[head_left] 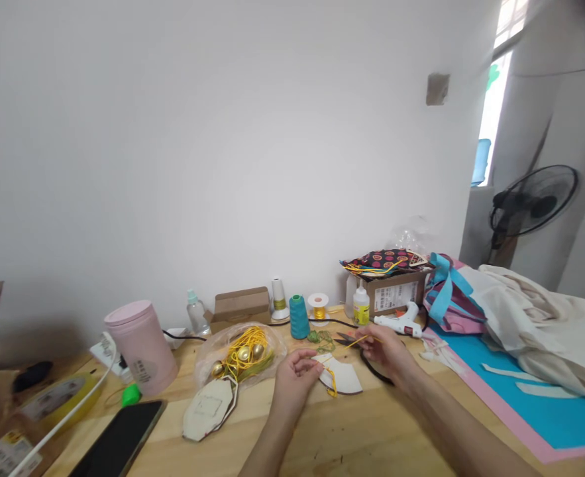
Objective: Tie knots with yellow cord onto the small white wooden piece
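Note:
A yellow cord (352,343) runs between my two hands above the table. My left hand (299,376) pinches it at one side, and a knotted length of the cord dangles below those fingertips. Closed around the cord's other end is my right hand (381,348), fingers pressed together. Under and between the hands lies a white fan-shaped card piece (344,377). Black-handled scissors (346,339) rest just behind, partly hidden by my right hand. Close by is a small tangle of green thread (320,338).
On the left lie cut card shapes (207,411), a plastic bag of gold bells and yellow cord (242,354), a pink cup (143,348) and a phone (118,440). Behind stand a teal thread cone (299,319) and a glue bottle (361,306). A glue gun (401,323) and blue sheet (535,397) are right.

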A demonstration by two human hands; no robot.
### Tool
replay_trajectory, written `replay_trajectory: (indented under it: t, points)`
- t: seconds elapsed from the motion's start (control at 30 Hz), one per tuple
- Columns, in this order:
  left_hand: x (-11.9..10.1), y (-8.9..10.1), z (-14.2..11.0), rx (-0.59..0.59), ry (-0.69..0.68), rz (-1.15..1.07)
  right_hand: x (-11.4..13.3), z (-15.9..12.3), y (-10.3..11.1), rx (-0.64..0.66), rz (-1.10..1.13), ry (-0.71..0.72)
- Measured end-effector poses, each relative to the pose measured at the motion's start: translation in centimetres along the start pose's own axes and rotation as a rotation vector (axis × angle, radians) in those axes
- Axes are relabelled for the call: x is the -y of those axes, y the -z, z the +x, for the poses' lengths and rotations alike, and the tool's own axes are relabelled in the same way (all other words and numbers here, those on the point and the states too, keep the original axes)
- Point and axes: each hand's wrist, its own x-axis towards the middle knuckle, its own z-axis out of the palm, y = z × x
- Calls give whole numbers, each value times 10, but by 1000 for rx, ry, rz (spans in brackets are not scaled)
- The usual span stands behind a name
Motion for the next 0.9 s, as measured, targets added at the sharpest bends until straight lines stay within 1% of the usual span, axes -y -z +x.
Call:
replay_trajectory:
  t: [0.07,0.1,0.13,0.17,0.23,0.3,0.4,0.5,0.63,0.8,0.9]
  points:
    - [-1,0,0,-12,5,-5,3,3,5,-93,-42,53]
    - [-1,-1,-1,-12,7,-9,5,3,5,-120,-88,102]
    - [-1,-1,-1,-9,8,-12,6,2,2,-120,-154,167]
    - [-2,-1,-1,-4,7,-16,6,-1,-1,-95,-234,243]
    - [-3,-1,-1,5,-3,-15,4,-9,-12,31,-403,393]
    - [-3,-1,-1,-4,-19,-8,-1,-17,-24,161,-511,473]
    - [-3,-1,-1,-6,-31,-3,-10,-24,-33,246,-612,445]
    - [-3,-3,-2,3,-41,-9,-16,-22,-33,278,-646,385]
    - [-3,-4,-2,29,-51,-9,-21,-15,-29,321,-573,349]
    - [1,-3,-1,79,-53,-2,-26,-15,-32,327,-509,286]
    - [4,-2,0,92,-43,48,-25,-16,-32,332,-481,294]
